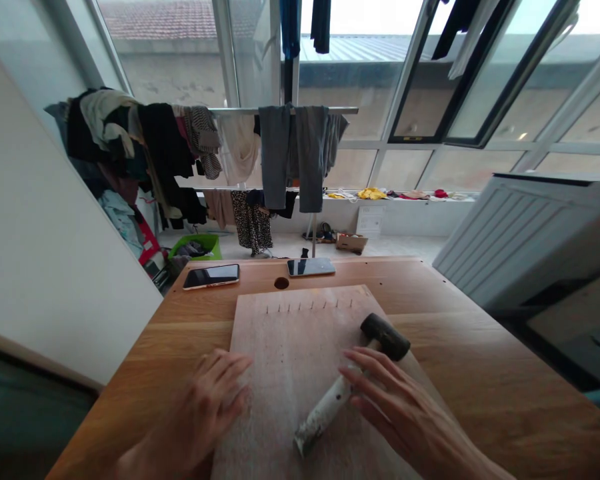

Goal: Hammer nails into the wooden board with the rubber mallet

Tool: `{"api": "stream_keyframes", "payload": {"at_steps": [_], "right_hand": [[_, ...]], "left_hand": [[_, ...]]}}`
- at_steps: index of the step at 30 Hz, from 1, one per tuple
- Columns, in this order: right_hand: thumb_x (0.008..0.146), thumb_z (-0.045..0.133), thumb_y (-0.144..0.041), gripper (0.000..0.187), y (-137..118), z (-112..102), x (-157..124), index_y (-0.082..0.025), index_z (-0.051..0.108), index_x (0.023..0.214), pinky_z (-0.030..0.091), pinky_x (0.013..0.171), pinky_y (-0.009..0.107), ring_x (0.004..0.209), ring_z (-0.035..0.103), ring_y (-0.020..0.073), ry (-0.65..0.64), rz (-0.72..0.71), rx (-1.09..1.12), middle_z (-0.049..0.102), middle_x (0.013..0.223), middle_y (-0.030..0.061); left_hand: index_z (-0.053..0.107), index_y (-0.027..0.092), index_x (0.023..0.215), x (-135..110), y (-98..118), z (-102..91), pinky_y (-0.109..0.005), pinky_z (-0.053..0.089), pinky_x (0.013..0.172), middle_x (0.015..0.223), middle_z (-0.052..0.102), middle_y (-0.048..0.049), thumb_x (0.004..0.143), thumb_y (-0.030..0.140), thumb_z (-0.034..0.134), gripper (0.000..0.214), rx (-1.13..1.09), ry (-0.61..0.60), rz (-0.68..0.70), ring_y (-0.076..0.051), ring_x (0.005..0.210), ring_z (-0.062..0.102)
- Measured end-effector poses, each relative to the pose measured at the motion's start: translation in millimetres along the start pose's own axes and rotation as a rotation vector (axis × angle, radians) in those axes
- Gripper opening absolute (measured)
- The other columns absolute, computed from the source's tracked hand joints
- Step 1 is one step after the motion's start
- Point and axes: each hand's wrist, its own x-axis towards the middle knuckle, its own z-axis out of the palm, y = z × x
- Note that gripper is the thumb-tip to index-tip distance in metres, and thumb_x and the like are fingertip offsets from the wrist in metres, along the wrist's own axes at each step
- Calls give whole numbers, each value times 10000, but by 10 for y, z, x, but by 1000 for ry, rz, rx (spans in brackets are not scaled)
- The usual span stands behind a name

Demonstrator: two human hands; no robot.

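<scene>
A pale wooden board [280, 373] lies on the table, with a row of several thin nails [300, 307] standing up near its far edge. Across its right part rests a mallet with a black head [386, 337] and a worn white handle [325, 410]. My right hand [400, 407] is over the handle just below the head, fingers stretched and apart, not wrapped round it; whether the fingertips touch it I cannot tell. At the board's left edge is my left hand [210, 400], slightly blurred, its fingers and thumb apart and nothing between them.
Two phones, one on the left [211, 276] and one in the middle [311, 267], lie along the wooden table's [480, 360] far side, near a round hole [281, 283]. Beyond stand a laundry rack with clothes [280, 153], a green basket [213, 247] and a white ridged unit [520, 233].
</scene>
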Motion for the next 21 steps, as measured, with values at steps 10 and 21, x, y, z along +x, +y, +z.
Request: {"api": "stream_keyframes", "payload": {"at_steps": [10, 21], "right_hand": [[928, 552, -457, 238, 230, -141, 113, -265, 676, 996, 560, 817, 330, 952, 628, 188, -299, 66, 249, 639, 1015, 45], [861, 524, -605, 457, 1060, -67, 1085, -206, 662, 1038, 605, 636, 297, 966, 681, 240, 2, 626, 688, 672, 1138, 114]], "left_hand": [[515, 188, 1175, 1129, -340, 600, -358, 552, 859, 1301, 514, -136, 820, 373, 652, 423, -1080, 81, -602, -241, 1085, 625], [571, 160, 1090, 1323, -254, 423, -293, 526, 681, 1046, 674, -99, 791, 330, 653, 353, -912, 76, -422, -144, 716, 637]]}}
